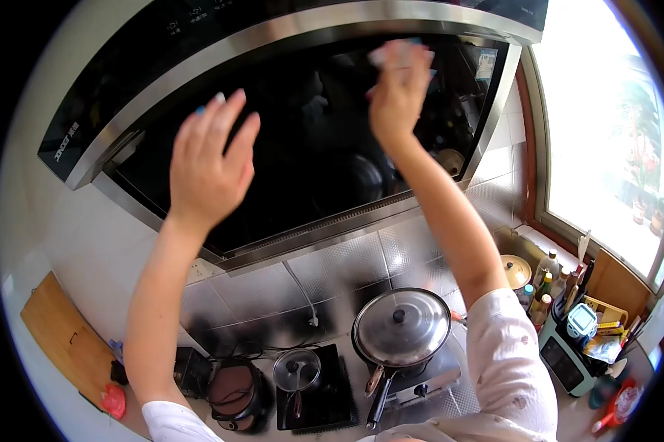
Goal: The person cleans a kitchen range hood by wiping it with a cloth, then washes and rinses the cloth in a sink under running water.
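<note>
My left hand (pixel 210 158) is raised in front of the black glass panel (pixel 295 169) of a range hood, fingers spread and holding nothing. Whether it touches the glass I cannot tell. Higher up and to the right, my right hand (pixel 398 103) reaches to the upper part of the same panel. Its fingers are smeared by motion and appear pressed over a pale cloth-like piece (pixel 402 57) with bluish and pinkish edges. Most of that piece is hidden by the fingers. The hood's metal rim (pixel 221 62) curves above both hands.
Below the hood, a lidded pan (pixel 400 328) and a small lidded pot (pixel 296 368) stand on the cooktop. A dark round appliance (pixel 232 394) is to their left. Bottles (pixel 546 283) and a utensil holder (pixel 564 353) crowd the right corner by the window (pixel 605 147). A wooden board (pixel 67 339) leans at left.
</note>
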A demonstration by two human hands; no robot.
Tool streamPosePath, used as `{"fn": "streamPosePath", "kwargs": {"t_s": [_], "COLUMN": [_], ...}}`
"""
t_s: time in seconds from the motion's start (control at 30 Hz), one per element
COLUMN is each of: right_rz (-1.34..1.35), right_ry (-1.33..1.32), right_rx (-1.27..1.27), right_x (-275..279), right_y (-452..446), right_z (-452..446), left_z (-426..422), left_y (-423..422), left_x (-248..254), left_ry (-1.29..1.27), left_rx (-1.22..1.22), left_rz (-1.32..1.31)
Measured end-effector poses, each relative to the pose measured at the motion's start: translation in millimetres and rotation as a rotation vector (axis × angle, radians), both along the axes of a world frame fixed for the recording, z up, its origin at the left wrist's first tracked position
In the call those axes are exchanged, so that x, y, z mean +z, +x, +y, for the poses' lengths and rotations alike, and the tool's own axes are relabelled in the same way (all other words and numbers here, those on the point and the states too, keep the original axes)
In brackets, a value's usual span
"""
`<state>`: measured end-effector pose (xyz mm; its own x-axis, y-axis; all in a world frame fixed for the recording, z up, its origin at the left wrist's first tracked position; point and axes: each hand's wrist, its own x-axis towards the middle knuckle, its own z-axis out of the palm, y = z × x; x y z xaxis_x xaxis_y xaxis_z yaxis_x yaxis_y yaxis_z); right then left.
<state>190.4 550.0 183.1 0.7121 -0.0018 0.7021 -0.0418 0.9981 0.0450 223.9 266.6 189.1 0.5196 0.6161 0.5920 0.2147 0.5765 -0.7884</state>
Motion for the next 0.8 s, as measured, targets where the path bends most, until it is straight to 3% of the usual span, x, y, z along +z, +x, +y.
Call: {"fn": "streamPosePath", "kwargs": {"t_s": [0.03,0.1,0.17,0.23,0.27,0.37,0.4,0.47,0.5,0.53,0.63,0.7,0.77,0.8], "right_rz": [-0.148,-0.539,-0.380,-0.520,-0.576,-0.270,-0.154,-0.008,0.019,0.042,-0.236,-0.456,-0.465,-0.495], "right_ry": [0.066,0.538,0.574,0.553,0.398,-0.159,-0.296,-0.412,-0.389,-0.365,0.034,0.544,0.715,0.700], "right_rx": [-0.121,-0.038,-0.440,-0.416,-0.381,-0.303,0.066,0.176,-0.086,-0.022,-0.150,-0.118,-0.526,-0.476], "right_x": [-9,-15,-22,-18,-16,-17,-14,-8,-6,-2,-18,-32,-38,-33], "right_y": [-2,5,-4,17,33,44,41,21,11,13,3,-5,-10,-3], "right_z": [-21,-49,-52,-19,-3,77,91,110,118,84,-1,-21,-16,-2], "left_z": [1,5,14,14,14,8,4,-1,-3,-4,-2,-1,-1,-1], "left_y": [2,7,1,-3,-4,-8,-10,-12,-11,-10,-18,-19,-24,-26], "left_x": [12,29,40,46,47,49,51,52,53,52,50,48,48,48], "left_ry": [0.045,0.107,0.121,0.138,0.153,0.170,0.181,0.184,0.180,0.188,0.175,0.203,0.222,0.227], "left_rx": [0.013,0.009,0.003,0.032,0.028,0.022,0.035,0.066,0.058,0.094,0.114,0.127,0.139,0.131], "left_rz": [0.086,0.182,0.206,0.224,0.265,0.292,0.306,0.304,0.301,0.300,0.266,0.261,0.276,0.280]}}
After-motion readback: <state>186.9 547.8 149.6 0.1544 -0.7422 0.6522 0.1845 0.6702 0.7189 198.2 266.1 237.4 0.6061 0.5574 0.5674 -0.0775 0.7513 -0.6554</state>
